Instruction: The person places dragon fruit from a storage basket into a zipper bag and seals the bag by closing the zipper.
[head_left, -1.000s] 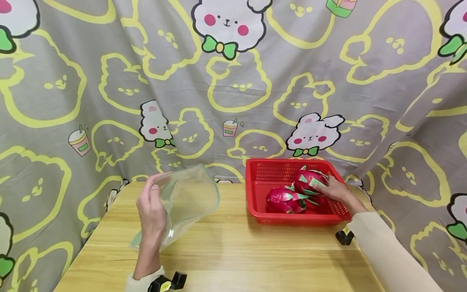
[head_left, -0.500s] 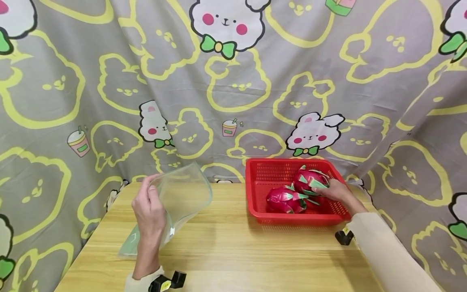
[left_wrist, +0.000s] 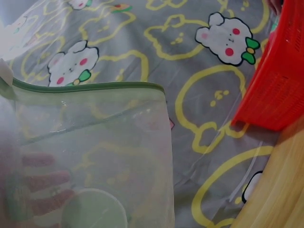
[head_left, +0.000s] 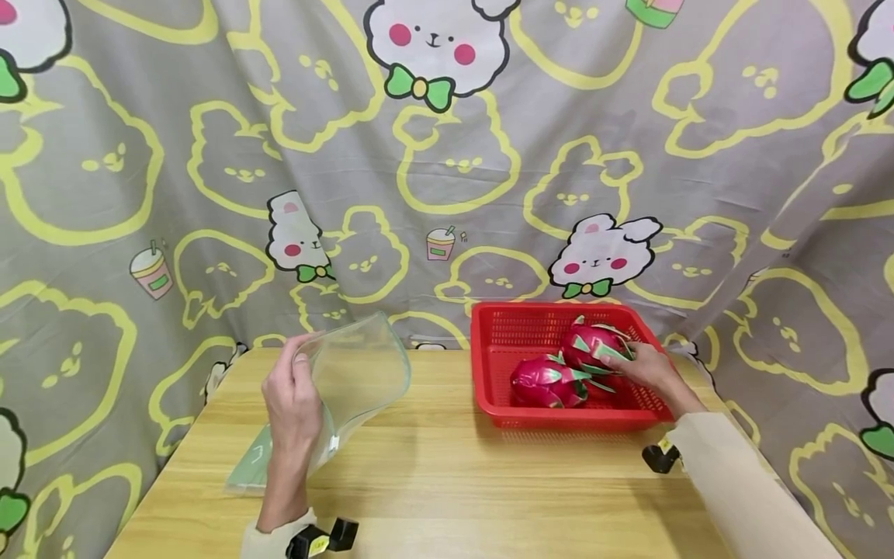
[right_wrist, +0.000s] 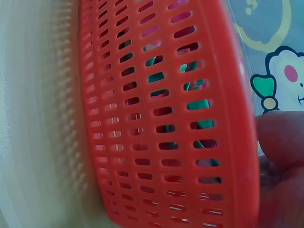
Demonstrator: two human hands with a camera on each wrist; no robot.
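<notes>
Wooden table (head_left: pixel 447 481) before bunny curtain, left hand (head_left: pixel 293 407) pinching clear zip bag (head_left: pixel 349 388) rim, mouth tilted up-right, right hand (head_left: pixel 646 369) fingers curled on rear dragon fruit (head_left: pixel 590 345) in red basket (head_left: pixel 503 365).

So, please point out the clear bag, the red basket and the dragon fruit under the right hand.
clear bag (head_left: pixel 363 369), head view, front film.
red basket (head_left: pixel 566 420), head view, near wall.
dragon fruit (head_left: pixel 590 344), head view, pink skin.

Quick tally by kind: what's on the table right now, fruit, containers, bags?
Dragon fruit: 2, one lying in the basket, one under the right hand
Red basket: 1
Clear zip bag: 1, held open by the left hand
Total: 4
</notes>
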